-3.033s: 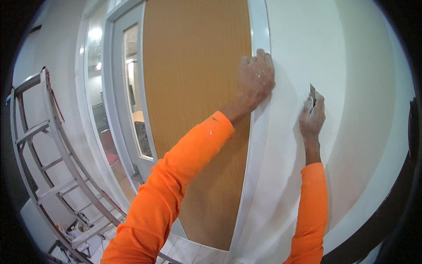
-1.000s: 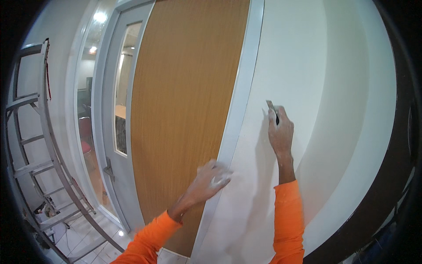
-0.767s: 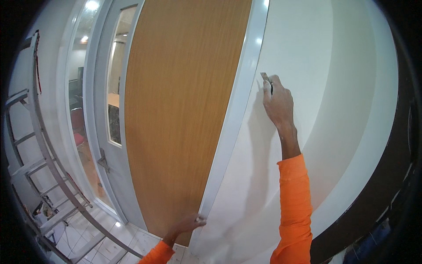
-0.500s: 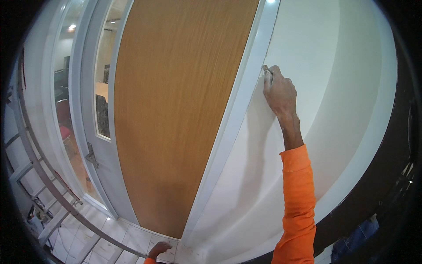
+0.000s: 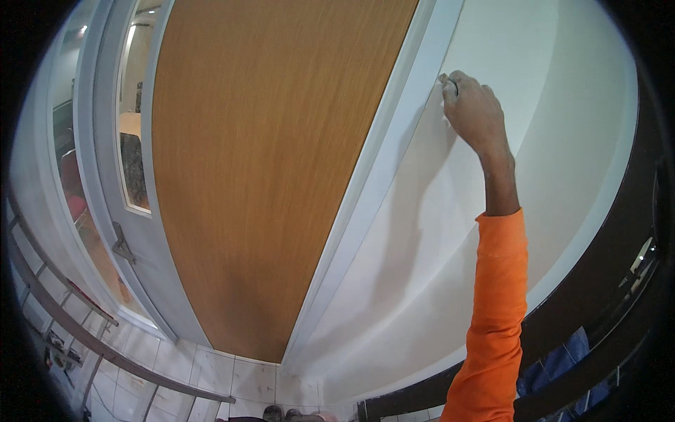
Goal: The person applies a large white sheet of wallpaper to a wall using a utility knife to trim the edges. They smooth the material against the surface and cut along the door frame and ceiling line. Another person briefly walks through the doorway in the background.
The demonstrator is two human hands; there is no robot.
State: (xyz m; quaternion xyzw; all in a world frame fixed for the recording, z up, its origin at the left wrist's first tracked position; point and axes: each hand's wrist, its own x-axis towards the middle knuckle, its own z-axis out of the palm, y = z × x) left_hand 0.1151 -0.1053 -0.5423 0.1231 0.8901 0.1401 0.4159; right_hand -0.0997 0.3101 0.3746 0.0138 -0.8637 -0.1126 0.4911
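Observation:
My right hand [image 5: 476, 111] is raised at the upper right, with its fingers closed around a small tool [image 5: 442, 79]. Only a brownish tip and a bit of grey show past the fingers, so its kind is unclear. The tip is at the seam where the white wall [image 5: 429, 190] meets the white frame strip [image 5: 380, 162]. Whitish residue marks the fingers and the wall just below them. An orange sleeve covers the forearm. My left hand is out of view.
Left of the strip stands a wood-coloured panel [image 5: 274, 176], then a grey door with a handle [image 5: 123, 244] and narrow glass. Metal ladder-like rails [image 5: 126, 362] curve across the lower left above white floor tiles [image 5: 211, 369]. A dark beam [image 5: 555, 344] and blue cloth [image 5: 562, 362] are lower right.
The view has shifted, so the panel and door appear further left. My right hand shows higher and further right, still at the seam. My left hand has dropped out of the lower edge.

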